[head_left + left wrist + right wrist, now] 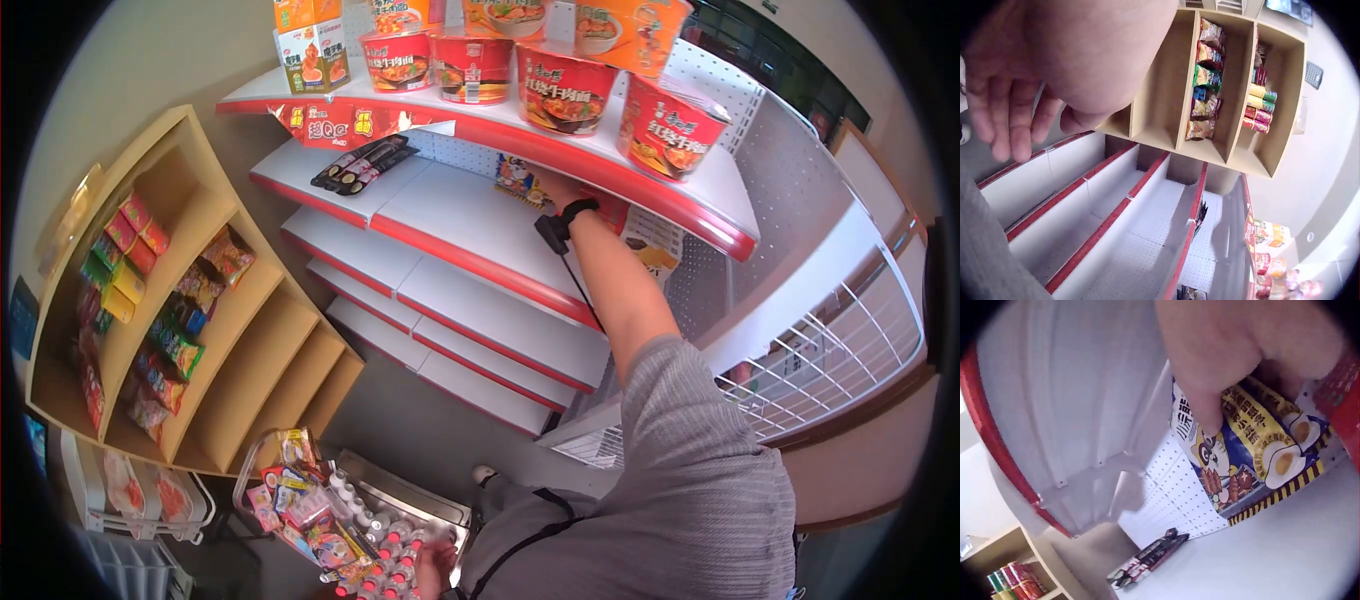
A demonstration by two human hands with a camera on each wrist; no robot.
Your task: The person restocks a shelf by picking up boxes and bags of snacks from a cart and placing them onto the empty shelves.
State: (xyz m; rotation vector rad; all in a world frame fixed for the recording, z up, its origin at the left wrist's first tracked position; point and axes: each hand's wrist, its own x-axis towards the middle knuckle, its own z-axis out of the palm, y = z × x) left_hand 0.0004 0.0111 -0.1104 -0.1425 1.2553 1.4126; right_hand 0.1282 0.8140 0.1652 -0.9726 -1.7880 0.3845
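Reaching onto the second shelf (460, 215), my right hand (555, 188) is at a blue, yellow and white snack packet (515, 176). In the right wrist view, this hand (1241, 350) grips the packet (1244, 450) at its top, one finger lying on the printed front; the other fingers are partly hidden. The packet stands upright on the white shelf surface. My left hand (433, 565) is low, beside red-capped bottles (395, 560). The left wrist view shows this hand (1066, 81) with loosely extended fingers and nothing held.
Noodle cups (565, 92) stand on the shelf above. Black slim packets (362, 165) lie left on the same shelf. A red edge (480, 140) overhangs my right hand. A wooden rack (225, 330) holds snacks at left; a filled basket (240, 490) is below. Wire mesh (830, 350) stands at right.
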